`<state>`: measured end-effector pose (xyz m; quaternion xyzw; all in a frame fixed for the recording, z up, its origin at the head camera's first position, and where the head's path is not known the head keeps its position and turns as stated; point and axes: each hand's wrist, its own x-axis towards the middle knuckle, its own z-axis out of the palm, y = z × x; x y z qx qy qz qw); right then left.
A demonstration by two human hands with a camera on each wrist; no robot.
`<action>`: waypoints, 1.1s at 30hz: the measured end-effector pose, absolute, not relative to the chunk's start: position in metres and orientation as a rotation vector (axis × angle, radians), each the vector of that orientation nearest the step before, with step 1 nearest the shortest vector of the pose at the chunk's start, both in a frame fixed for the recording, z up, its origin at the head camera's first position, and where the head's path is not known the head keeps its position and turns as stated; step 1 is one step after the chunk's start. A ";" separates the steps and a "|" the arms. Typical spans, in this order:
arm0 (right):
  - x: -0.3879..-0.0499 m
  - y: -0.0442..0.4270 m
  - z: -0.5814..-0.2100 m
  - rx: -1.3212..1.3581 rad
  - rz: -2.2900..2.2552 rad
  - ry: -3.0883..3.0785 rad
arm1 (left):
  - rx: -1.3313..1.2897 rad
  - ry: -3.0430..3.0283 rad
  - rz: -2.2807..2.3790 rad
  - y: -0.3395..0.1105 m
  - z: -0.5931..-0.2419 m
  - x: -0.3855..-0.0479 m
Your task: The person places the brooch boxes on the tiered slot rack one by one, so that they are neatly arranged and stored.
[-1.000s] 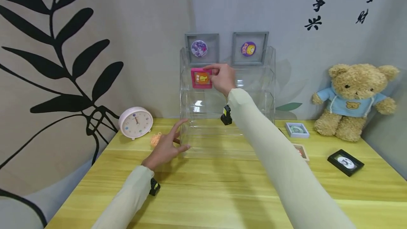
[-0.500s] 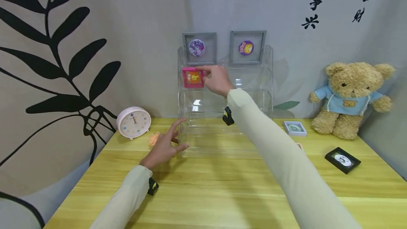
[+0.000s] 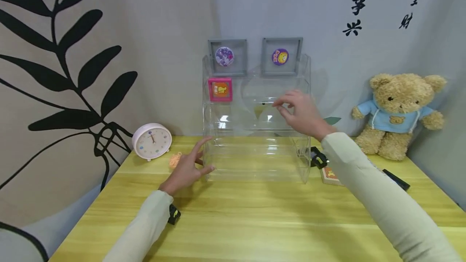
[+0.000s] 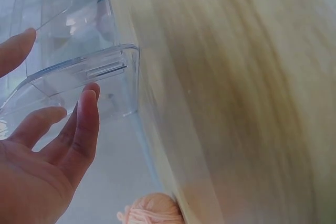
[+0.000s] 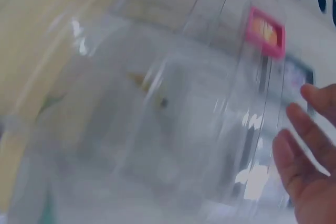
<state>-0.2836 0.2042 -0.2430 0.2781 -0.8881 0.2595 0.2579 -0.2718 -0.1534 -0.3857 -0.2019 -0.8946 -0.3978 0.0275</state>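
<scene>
A clear acrylic tiered display rack [image 3: 255,161] stands on the wooden table. My left hand [image 3: 187,171] is at its left side panel, thumb and loosely extended fingers close to the edge; in the left wrist view the fingertips [image 4: 90,95] lie along the clear panel. A pink square frame [image 3: 220,89] with an orange picture sits upright at the left of the second tier. My right hand [image 3: 300,112] hovers in front of the rack's right half and holds nothing. On the top tier stand two grey frames, one with a purple badge [image 3: 224,56], one with a purple-and-yellow badge [image 3: 280,57].
Left of the rack are a pink-white clock [image 3: 151,141] and a peach yarn ball [image 3: 174,160]. At right lie a light wooden frame [image 3: 329,176] and a black frame [image 3: 397,179], partly behind my right arm. A teddy bear [image 3: 398,116] sits behind them.
My right hand slid the pink frame left along the second tier, let go of it and moved right and down. My left hand stays at the rack's side.
</scene>
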 end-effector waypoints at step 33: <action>-0.267 0.372 -0.384 0.392 0.779 -3.190 | -0.609 -2.766 -1.263 -0.154 -0.385 -0.272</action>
